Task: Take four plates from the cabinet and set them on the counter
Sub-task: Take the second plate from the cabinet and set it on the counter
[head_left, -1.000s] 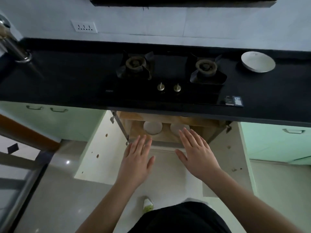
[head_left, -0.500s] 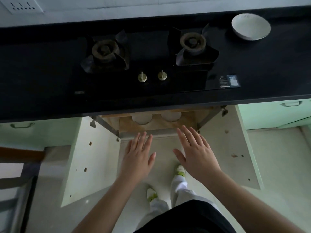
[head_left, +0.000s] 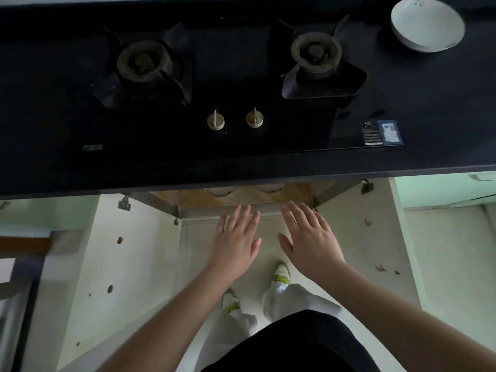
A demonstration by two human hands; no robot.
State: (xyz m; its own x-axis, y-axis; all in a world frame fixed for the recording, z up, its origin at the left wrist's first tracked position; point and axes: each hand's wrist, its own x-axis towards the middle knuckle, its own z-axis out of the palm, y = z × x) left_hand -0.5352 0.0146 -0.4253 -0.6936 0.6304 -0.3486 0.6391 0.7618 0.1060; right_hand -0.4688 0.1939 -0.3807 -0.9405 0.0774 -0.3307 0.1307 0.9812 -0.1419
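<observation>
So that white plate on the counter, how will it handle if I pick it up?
The plate looks like glazed ceramic, so probably stiff, breakable and a bit slick. Its shallow, wide shape suggests it won't tip, and it likely slides easily on the smooth counter.

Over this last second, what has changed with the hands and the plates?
The view came in over the counter, so the cabinet plates are now nearly hidden under its edge. The left hand and right hand stay open and empty; the white dish stays put.
</observation>
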